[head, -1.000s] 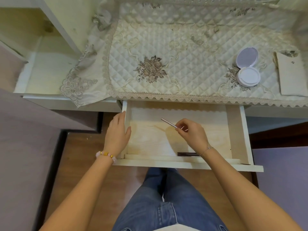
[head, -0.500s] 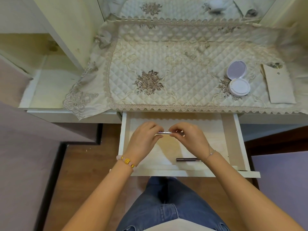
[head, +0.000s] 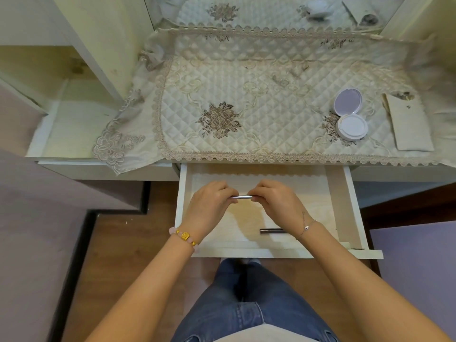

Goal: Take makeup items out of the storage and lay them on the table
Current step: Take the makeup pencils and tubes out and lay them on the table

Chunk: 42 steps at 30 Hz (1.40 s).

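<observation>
Over the open drawer [head: 350, 206], a person's left hand [head: 209, 206] and right hand [head: 276, 203] each pinch one end of a slim silver makeup pen [head: 241, 197], held level above the drawer floor. It looks light, rigid and slick, best gripped mid-barrel. Fingers hide both its ends; a dark pencil [head: 271, 231] is partly hidden behind the right wrist.

Open drawer before you, below the table's front edge.
Your left hand [head: 211, 206] and right hand [head: 276, 204] hold a pen [head: 241, 197] between them over the drawer [head: 345, 206]; a second pen [head: 271, 231] lies inside it near the front; a compact [head: 350, 114] sits on the table [head: 246, 95] at the right.
</observation>
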{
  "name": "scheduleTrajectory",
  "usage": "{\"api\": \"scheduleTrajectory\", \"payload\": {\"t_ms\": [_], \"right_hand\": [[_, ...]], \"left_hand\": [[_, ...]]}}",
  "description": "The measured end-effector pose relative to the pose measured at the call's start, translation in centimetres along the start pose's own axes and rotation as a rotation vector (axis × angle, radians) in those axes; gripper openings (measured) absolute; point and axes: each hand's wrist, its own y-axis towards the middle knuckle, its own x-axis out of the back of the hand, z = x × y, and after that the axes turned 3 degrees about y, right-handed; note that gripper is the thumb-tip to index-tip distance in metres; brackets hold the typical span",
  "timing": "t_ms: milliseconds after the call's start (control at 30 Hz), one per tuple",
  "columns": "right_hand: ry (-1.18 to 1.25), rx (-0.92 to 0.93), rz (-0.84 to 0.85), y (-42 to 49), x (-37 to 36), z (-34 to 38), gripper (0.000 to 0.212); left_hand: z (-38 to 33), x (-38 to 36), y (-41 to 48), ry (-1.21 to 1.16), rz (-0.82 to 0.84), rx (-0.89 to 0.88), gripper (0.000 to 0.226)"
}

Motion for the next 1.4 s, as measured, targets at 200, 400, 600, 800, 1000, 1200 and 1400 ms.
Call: {"api": "scheduleTrajectory", "payload": {"t_ms": [200,400,600,800,1000,1200,1400], "right_hand": [[-0.042,0.012,-0.094,0.0,-0.4,0.4,0.012],[-0.081,0.051,-0.189,-0.2,-0.4,0.5,0.009],[-0.111,0.005,-0.273,-0.5,1.6,-1.9,0.010],[0.112,-0.205,-0.316,-1.0,1.9,-2.7,0.010],[0.671,-0.536,-0.338,-0.6,2.4,-2.6,0.010],[0.767,-0.602,-0.367,0.1,3.3,-3.9,0.011],[0.849,-0.659,-0.420,2.1,5.4,-7.5,0.016]], "left_hand": [[0.0,0.2,-0.1,-0.013,-0.009,0.024,0.010],[0.3,0.3,0.2,-0.079,0.036,0.043,0.015],[2.8,1.3,-0.3,-0.109,-0.025,0.117,0.012],[2.4,1.2,0.4,-0.220,-0.147,0.285,0.004],[-0.4,0.3,2.9,-0.613,-0.164,0.487,0.017],[-1.8,-1.0,6.0,-0.779,-0.182,0.553,0.015],[-3.0,-2.4,11.6,-0.836,-0.151,0.597,0.013]]}}
